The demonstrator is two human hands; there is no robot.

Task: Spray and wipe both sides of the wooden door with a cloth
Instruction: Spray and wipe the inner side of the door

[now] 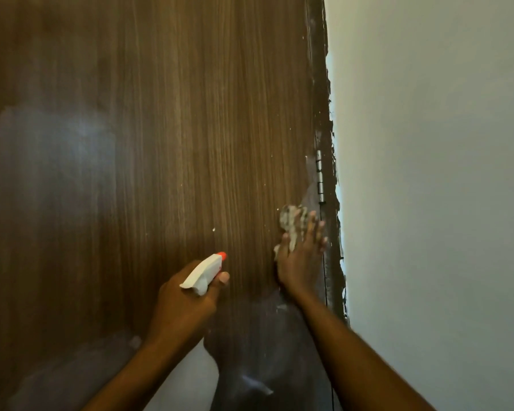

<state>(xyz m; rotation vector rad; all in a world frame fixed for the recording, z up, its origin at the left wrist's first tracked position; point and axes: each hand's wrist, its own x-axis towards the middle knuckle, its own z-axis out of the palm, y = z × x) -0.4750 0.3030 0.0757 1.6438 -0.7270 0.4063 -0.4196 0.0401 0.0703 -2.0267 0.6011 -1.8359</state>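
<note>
The dark wooden door [166, 120] fills the left and middle of the head view. My right hand [301, 256] presses a crumpled, mottled cloth [293, 222] flat against the door near its hinge edge, fingers spread and straight. My left hand [181, 301] grips a white spray bottle head [204, 272] with an orange nozzle, pointed up and right at the door. The bottle's body is hidden under my hand.
A metal hinge [320, 176] sits just above the cloth on the door's right edge. The brown door frame [331, 137] has paint smears. A pale wall [433, 173] takes up the right side. Small white specks dot the door.
</note>
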